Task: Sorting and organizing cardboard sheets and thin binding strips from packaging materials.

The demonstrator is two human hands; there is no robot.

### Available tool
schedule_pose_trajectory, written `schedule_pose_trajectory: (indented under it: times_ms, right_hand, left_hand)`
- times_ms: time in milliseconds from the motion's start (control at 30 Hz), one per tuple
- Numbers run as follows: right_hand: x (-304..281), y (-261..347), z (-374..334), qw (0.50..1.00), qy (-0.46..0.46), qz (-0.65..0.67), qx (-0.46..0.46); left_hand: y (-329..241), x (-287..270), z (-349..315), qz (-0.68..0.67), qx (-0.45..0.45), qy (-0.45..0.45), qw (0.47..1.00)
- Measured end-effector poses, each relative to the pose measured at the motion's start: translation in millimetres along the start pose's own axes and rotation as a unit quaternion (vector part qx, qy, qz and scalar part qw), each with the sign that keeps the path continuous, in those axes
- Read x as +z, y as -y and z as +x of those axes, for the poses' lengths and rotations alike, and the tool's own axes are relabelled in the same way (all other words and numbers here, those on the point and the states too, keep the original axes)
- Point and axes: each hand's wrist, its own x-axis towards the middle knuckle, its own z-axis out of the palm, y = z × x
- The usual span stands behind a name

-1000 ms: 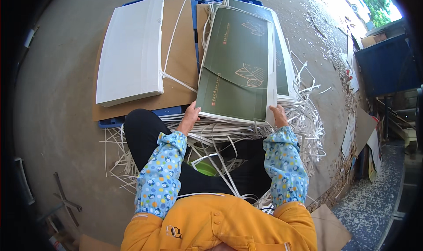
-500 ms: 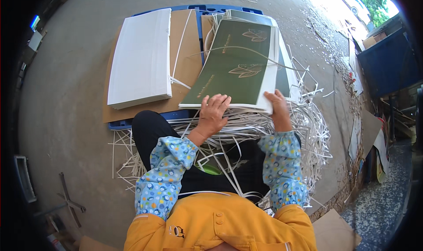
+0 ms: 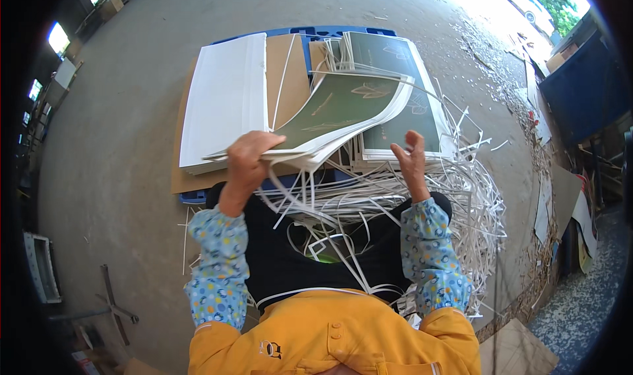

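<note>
My left hand (image 3: 249,164) grips the near left corner of a bundle of green printed sheets (image 3: 343,105). The bundle is lifted and bends in a curve, its white edges fanned, with thin white paper strips (image 3: 304,189) hanging from its near edge. Below and to its right lies a stack of the same green sheets (image 3: 402,138). My right hand (image 3: 413,161) is off the paper, fingers apart and raised, beside the near edge of that stack. On the left, a stack of white sheets (image 3: 224,98) rests on brown cardboard (image 3: 287,72).
A blue pallet (image 3: 303,31) lies under the stacks. Tangled paper strips (image 3: 468,210) heap in front of my knees and to the right. A dark blue bin (image 3: 583,78) stands at the right, near scattered scraps. A metal cross-shaped stand (image 3: 112,306) is at lower left.
My left hand has moved left, pulling the near end of the top green sheets up and leftward off the stack. My right hand has let go of their right corner.
</note>
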Motion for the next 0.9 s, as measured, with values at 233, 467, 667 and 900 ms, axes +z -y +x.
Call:
schedule_pose_trajectory:
  times_ms: [233, 467, 667, 900]
  right_hand:
    - [-8, 60, 54, 0.931, 0.132, -0.209, -0.268]
    - [0, 137, 41, 0.912, 0.308, -0.165, -0.214]
    - [-8, 221, 17, 0.897, 0.239, -0.235, -0.288]
    - [-7, 267, -6, 0.874, 0.184, -0.246, -0.376]
  left_hand:
    - [-44, -140, -9, 0.066, -0.005, -0.051, 0.996]
    - [6, -207, -66, -0.047, -0.248, -0.138, 0.958]
    - [68, -199, -101, -0.071, -0.385, -0.368, 0.843]
    - [103, -191, -126, -0.15, -0.376, -0.379, 0.832]
